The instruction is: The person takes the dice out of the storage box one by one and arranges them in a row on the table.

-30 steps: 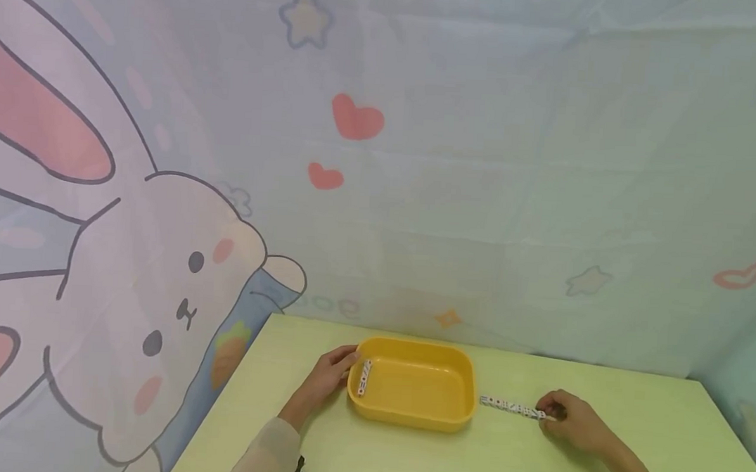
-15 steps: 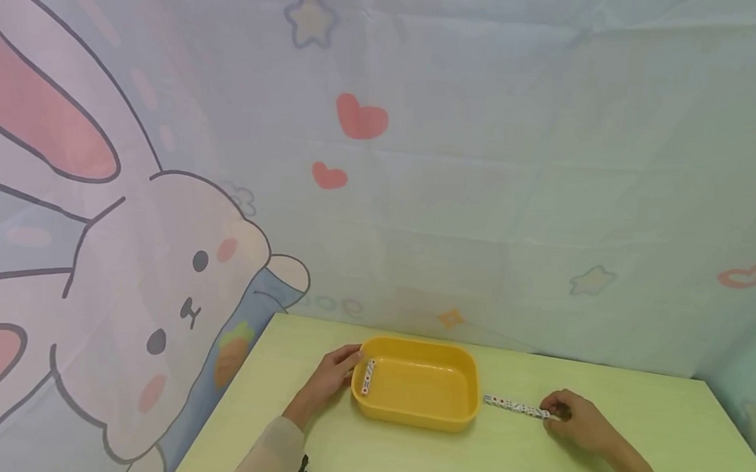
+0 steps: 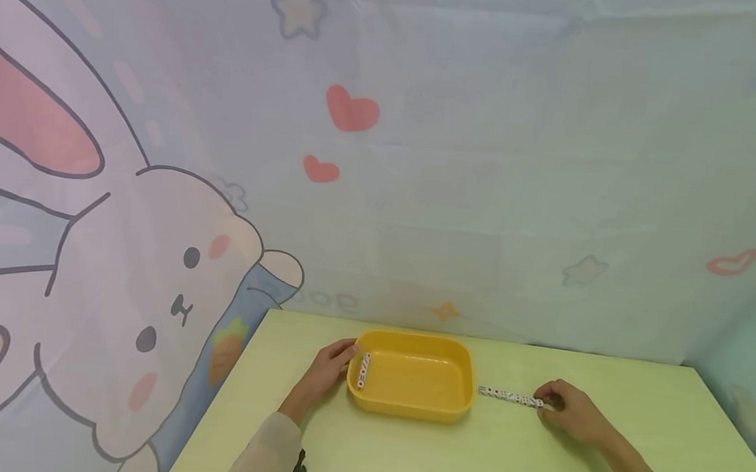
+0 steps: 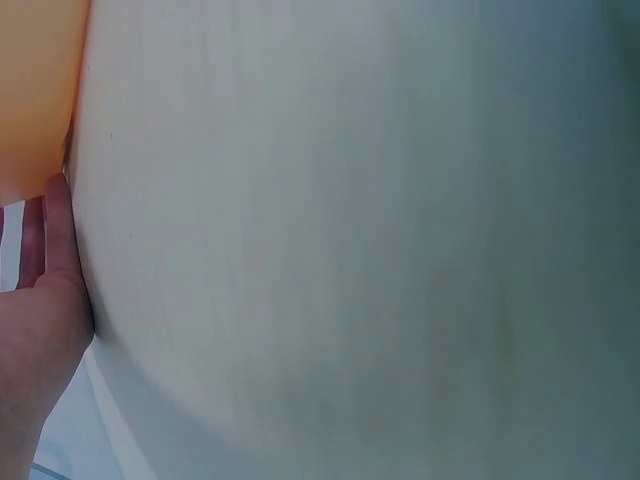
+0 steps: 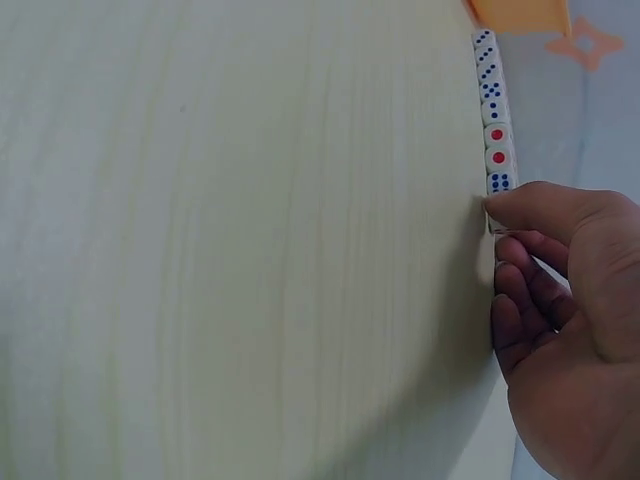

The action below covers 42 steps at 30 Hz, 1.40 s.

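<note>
Nothing moved; R hand (image 3: 569, 411) still pinches dice row (image 3: 509, 396) end.

My tray (image 3: 408, 406) is a plain warm yellow, and the table (image 3: 406, 455) under it is pale yellow-green with faint wood grain. The dice in the row (image 3: 510, 396) are white, with blue pips on most faces and a single red pip on two. My sleeve (image 3: 267, 449) is beige. The backdrop (image 3: 482, 163) is pale blue-green, printed with pink hearts, yellowish stars and a white rabbit (image 3: 128, 309) outlined in grey, with pink ears and cheeks.
</note>
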{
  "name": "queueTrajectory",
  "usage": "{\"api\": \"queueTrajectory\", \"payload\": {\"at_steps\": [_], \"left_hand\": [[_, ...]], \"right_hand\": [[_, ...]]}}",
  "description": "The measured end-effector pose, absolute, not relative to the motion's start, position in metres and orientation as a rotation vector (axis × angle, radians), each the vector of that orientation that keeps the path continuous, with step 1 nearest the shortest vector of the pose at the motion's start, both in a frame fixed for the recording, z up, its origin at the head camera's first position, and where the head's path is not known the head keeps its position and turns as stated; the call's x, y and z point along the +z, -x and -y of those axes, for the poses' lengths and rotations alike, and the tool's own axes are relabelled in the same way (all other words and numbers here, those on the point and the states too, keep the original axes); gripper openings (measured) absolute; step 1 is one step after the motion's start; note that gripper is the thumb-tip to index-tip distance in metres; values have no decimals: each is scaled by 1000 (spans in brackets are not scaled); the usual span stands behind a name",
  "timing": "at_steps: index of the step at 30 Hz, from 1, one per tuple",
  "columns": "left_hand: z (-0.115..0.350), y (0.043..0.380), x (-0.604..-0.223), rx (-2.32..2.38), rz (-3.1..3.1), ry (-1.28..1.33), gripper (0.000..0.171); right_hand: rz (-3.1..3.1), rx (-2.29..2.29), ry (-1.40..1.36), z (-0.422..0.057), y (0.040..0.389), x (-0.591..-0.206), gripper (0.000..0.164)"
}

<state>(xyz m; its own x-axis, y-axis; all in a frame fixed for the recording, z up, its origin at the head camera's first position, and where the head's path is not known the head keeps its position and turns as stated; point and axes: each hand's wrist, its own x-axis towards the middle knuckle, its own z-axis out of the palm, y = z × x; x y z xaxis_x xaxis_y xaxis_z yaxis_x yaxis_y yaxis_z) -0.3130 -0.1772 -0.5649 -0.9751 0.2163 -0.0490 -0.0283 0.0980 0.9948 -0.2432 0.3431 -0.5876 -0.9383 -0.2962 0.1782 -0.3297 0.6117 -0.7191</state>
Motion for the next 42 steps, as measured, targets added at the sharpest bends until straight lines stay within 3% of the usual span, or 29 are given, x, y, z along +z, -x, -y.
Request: {"api": "queueTrajectory", "payload": {"at_steps": [9,18,27,42], "left_hand": [[174,316,-563,1983,-2201,-177,53],[179,316,-564,1981,-2212,-154,51],[181,315,-565,1970,-2215,-163,54],[181,313,-566,1988,-2170,-236,53]], "right_hand": [[2610,1126,-456,-325,241,-571,38],[2300,1225,-497,-218,252,-536,26],[2411,1443,-772,-113,273,-531,30],[2556,1617,-824,-34,305,-546,9]]}}
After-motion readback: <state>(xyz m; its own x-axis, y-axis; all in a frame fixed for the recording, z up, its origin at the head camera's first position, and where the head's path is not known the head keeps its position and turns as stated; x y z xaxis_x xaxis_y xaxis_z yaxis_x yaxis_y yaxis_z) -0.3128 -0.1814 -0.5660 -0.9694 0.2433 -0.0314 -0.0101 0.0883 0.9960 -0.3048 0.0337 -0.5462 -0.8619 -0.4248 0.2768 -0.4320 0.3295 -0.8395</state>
